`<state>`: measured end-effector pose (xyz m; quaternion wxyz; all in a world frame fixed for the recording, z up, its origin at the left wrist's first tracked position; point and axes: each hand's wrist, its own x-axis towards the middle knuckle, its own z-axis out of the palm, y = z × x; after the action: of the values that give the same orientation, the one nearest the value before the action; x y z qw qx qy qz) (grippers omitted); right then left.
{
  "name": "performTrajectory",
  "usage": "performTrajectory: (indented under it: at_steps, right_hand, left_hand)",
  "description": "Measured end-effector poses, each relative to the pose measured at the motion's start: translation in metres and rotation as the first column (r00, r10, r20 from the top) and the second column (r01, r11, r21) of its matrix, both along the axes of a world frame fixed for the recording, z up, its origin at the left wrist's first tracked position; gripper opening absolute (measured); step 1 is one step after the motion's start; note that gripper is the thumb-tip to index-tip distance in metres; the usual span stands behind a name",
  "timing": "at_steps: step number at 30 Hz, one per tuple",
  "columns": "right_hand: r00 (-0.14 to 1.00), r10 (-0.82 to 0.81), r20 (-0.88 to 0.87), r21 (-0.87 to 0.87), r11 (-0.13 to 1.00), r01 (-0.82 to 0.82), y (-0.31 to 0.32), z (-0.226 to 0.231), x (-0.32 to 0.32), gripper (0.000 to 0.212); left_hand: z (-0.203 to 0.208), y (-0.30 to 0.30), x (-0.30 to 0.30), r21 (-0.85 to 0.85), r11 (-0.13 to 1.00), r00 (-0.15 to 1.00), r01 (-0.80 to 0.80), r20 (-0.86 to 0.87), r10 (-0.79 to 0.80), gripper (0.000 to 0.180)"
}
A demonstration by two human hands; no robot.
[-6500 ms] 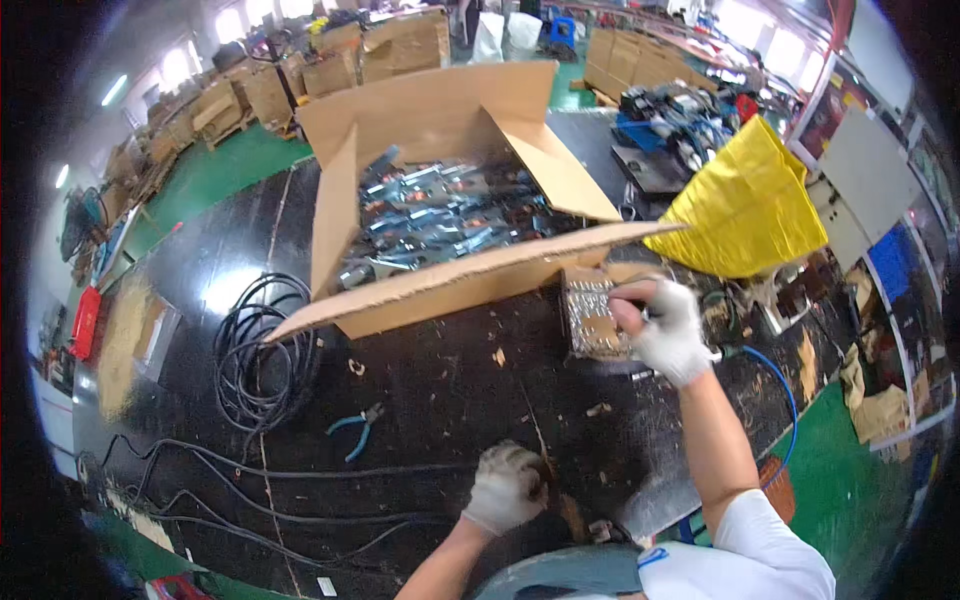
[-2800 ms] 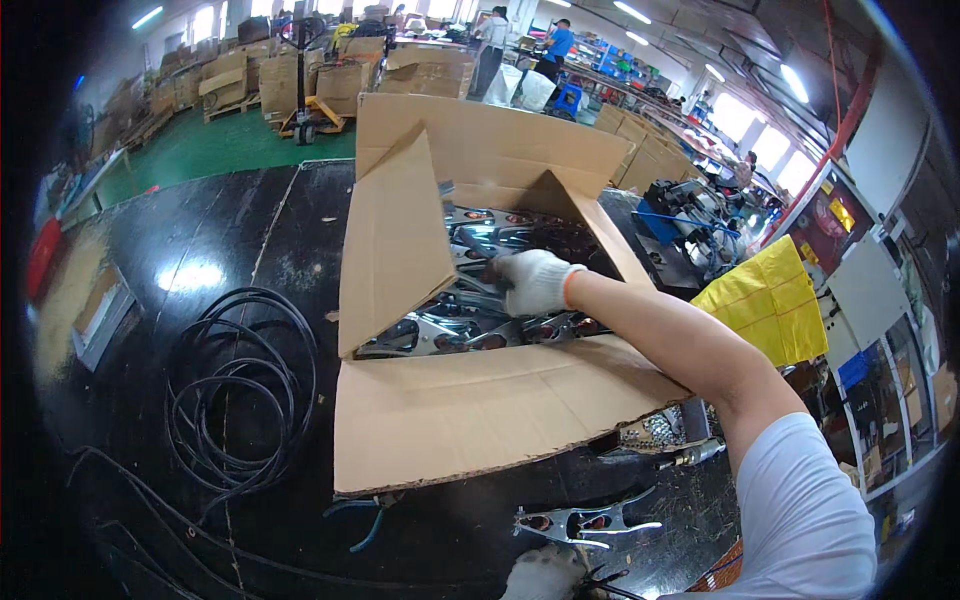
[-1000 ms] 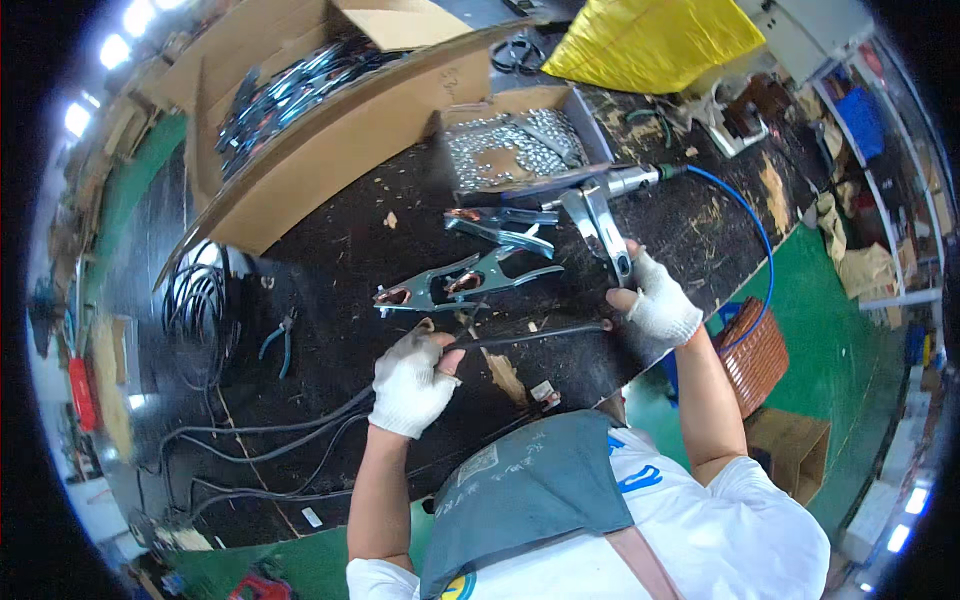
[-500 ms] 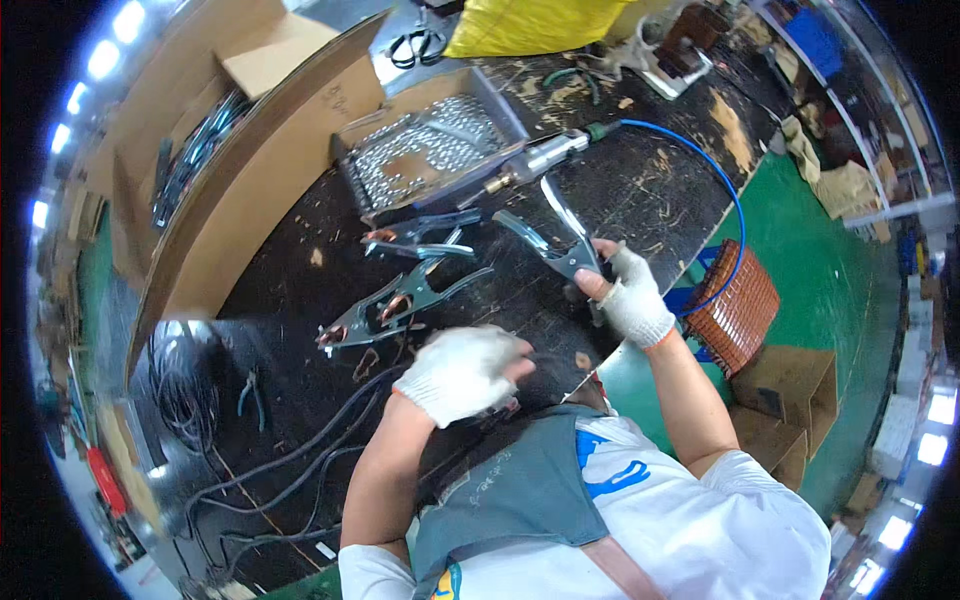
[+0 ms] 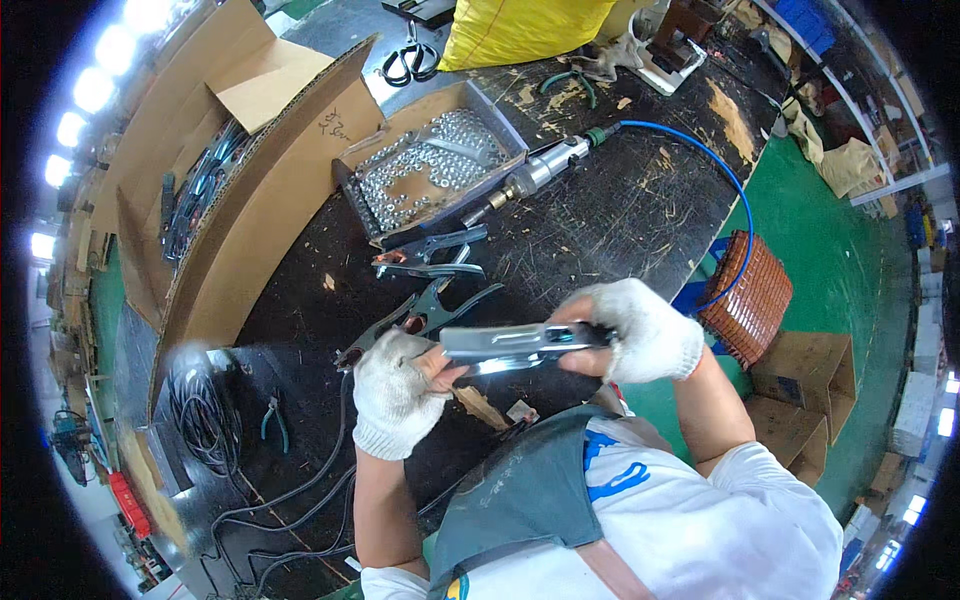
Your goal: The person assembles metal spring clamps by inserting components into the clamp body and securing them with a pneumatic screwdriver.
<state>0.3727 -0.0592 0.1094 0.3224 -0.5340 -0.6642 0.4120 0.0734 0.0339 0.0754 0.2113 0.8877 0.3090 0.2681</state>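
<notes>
A silvery metal spring clamp [image 5: 505,345] lies level between my two gloved hands, above the near part of the dark bench. My right hand [image 5: 640,330] grips its right end, with fingertips bare beyond the white glove. At the left end, the thumb and fingers of my left hand [image 5: 400,390] close on the handle tips. Just beyond them, another clamp [image 5: 435,310] lies on the bench, partly hidden by my left hand. A further clamp with copper-coloured jaws [image 5: 430,255] rests beside the box of nuts [image 5: 515,150]. Black cable [image 5: 325,470] runs along my left forearm.
An air screwdriver [image 5: 545,168] with a blue hose [image 5: 735,180] lies right of the nuts. A large cardboard box [image 5: 255,230] stands at left, near coiled cable [image 5: 205,420] and pliers [image 5: 275,425]. Scissors [image 5: 410,65] and a yellow sack [image 5: 520,35] are at the back.
The clamp in my right hand has come nearer and turned from pointing away to lying level, pointing left. My left hand has moved left and taken hold of its handle end.
</notes>
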Motion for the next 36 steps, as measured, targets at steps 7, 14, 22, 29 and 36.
performTrajectory:
  at_steps: [7, 14, 22, 29, 36]
  right_hand:
    - [0.995, 0.086, -0.046, 0.012, 0.996, -0.086, 0.006, 0.002, -0.037, 0.040]
    - [0.957, 0.084, -0.277, 0.055, 0.996, -0.071, -0.004, -0.007, -0.033, 0.041]
    - [0.952, 0.102, -0.290, 0.022, 0.995, -0.100, -0.002, 0.000, -0.027, 0.037]
    - [0.916, 0.104, -0.388, 0.091, 0.993, -0.074, -0.008, -0.006, -0.038, 0.033]
    - [0.879, -0.107, -0.464, -0.373, 0.924, -0.085, -0.005, -0.001, -0.036, 0.041]
  left_hand:
    - [0.008, -0.015, -0.004, -0.085, 0.996, 0.994, -0.001, 0.108, 0.010, 0.039]
    - [0.003, -0.027, -0.011, -0.128, 0.990, 0.984, -0.052, 0.161, 0.073, 0.042]
    - [0.016, -0.039, -0.016, -0.256, 0.966, 0.992, -0.029, 0.112, 0.059, 0.039]
    - [0.020, -0.056, -0.013, -0.372, 0.927, 0.987, -0.054, 0.121, 0.106, 0.039]
    - [0.025, -0.065, -0.008, -0.107, 0.981, 0.984, -0.161, 0.054, 0.168, 0.033]
